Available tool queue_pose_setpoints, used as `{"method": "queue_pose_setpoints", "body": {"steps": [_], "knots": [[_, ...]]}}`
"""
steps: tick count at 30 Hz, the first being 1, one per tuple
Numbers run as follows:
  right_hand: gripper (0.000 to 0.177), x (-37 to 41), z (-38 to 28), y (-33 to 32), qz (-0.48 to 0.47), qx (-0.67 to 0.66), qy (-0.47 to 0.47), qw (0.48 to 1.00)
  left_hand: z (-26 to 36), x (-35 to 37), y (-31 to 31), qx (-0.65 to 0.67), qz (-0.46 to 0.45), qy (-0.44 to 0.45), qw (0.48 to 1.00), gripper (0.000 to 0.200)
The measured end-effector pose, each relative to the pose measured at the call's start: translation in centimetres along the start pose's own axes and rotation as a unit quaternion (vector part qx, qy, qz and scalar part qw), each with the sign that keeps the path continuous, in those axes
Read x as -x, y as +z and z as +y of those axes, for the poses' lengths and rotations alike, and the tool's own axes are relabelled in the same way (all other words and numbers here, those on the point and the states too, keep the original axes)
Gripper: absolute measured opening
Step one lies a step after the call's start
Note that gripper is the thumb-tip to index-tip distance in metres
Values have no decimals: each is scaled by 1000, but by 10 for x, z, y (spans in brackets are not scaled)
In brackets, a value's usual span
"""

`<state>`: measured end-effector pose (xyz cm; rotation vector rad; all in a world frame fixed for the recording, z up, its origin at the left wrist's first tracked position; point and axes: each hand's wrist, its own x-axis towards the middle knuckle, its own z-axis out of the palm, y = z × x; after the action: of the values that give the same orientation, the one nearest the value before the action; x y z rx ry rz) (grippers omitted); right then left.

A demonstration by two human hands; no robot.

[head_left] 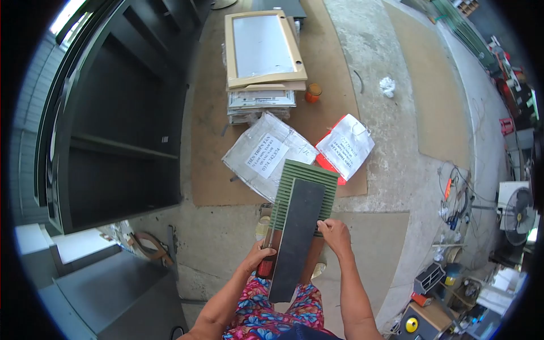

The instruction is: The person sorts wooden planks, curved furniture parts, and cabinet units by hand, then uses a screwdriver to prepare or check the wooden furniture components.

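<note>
A long dark grey board (296, 238) lies over a green ribbed panel (309, 170) in front of my body, with a brown wooden piece (313, 259) showing beneath. My left hand (259, 256) is closed at the panel's left edge, its thumb on top, around what looks like a screwdriver (264, 267) with a red handle. The shaft points away from me along the edge. My right hand (335, 233) is closed in a pinch at the right edge of the dark board. What lies between those fingertips is too small to make out.
Ahead lie a wrapped, labelled package (272, 153), a white and red bag (347, 148) and a stack of framed panels (265, 48). An orange jar (313, 92) stands beside the stack. A dark cabinet (119, 119) rises at left; tools, cables and a fan (517, 211) are at right.
</note>
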<state>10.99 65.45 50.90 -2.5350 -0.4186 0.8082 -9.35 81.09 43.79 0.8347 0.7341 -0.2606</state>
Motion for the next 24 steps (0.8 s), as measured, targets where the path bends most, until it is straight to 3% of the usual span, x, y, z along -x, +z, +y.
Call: {"method": "queue_pose_setpoints", "body": {"steps": [5, 9, 12, 16, 19, 21, 24], "knots": [[34, -6, -15, -19, -14, -330, 31, 943, 41, 7, -2, 15, 3, -6, 1000, 39], [32, -3, 4, -15, -55, -561, 122, 817, 35, -6, -10, 51, 29, 20, 998, 33], [32, -3, 35, -8, -44, -579, 126, 804, 41, -11, 1, 70, 37, 37, 996, 33], [33, 5, 85, -11, -35, -538, 145, 830, 15, -33, 1, 40, 15, 22, 999, 50], [34, 8, 127, -6, 33, -404, 67, 912, 33, -33, 61, 76, 51, 53, 994, 32], [36, 7, 168, 2, 29, -395, 29, 918, 22, -46, 83, 78, 43, 59, 994, 35], [36, 18, 184, -52, -48, -360, 56, 930, 20, -54, 143, 90, 50, 45, 994, 33]]}}
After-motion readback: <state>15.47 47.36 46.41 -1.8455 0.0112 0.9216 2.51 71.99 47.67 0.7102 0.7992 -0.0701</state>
